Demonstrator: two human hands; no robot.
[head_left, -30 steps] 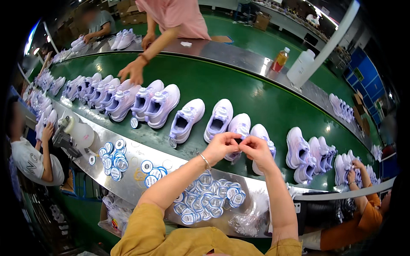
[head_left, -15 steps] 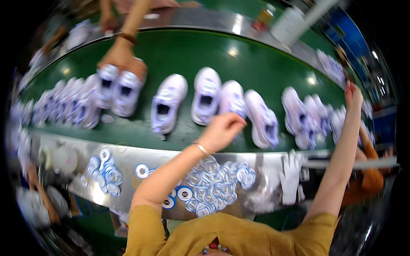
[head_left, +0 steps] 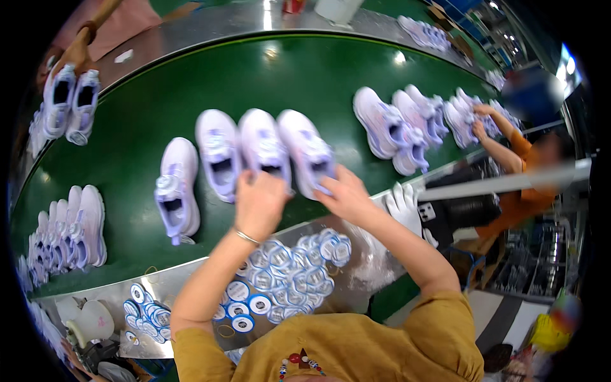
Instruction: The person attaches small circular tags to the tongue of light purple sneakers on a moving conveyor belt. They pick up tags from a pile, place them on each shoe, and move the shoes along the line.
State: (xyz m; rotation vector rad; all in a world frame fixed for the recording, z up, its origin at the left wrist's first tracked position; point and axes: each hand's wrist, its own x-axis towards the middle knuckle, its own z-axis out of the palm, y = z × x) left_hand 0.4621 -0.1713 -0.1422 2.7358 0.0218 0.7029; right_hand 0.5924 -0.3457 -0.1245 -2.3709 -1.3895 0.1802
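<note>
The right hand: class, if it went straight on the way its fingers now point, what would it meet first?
The right hand would probably meet the pale lilac shoe just ahead, at its heel end; the two overlap in the picture, but depth leaves contact unclear.

A long green work surface (head_left: 318,70) with a glossy sheen crosses the factory floor beneath my remote camera, edged by a brushed-steel ledge (head_left: 167,283) on the near side and another steel ledge (head_left: 210,28) on the far side. Overhead light glints off the green in white patches. I see green flooring (head_left: 391,299) near right, a pale straight rail (head_left: 522,180) at right, and a bright white light (head_left: 568,60) glaring at far right against dark surroundings.
</note>
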